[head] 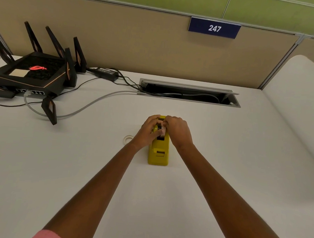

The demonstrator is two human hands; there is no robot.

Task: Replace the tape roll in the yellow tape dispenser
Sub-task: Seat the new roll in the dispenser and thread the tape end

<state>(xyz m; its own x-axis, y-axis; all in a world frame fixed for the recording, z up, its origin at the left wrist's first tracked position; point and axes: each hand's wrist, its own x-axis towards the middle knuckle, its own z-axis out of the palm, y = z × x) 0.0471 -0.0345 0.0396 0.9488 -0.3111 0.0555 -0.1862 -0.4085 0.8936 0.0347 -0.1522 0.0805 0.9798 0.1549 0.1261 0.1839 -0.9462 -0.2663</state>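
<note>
A yellow plastic tape dispenser (159, 151) is seen standing on the white counter (223, 158), near the middle, with its long side running away from the camera. Its far half is covered by both hands. The left hand (149, 132) is laid against the dispenser's left side, its fingers (153, 118) curled over the top. The right hand (177, 130) is placed over the right side, and its fingers (168, 119) are bent inward toward the roll slot. A small pale piece, apparently a tape roll (163, 131), is held between the two hands above the dark slot; which fingers are actually pinching it cannot be told. A second, whitish ring-shaped tape roll (127, 138) is lying flat on the counter just left of the left wrist. A black router with upright antennas (33, 72) is set at the far left, with cables trailing toward an open metal cable tray (188, 92) in the counter. A blue sign reading 247 (214, 28) is fixed to the beige partition.
</note>
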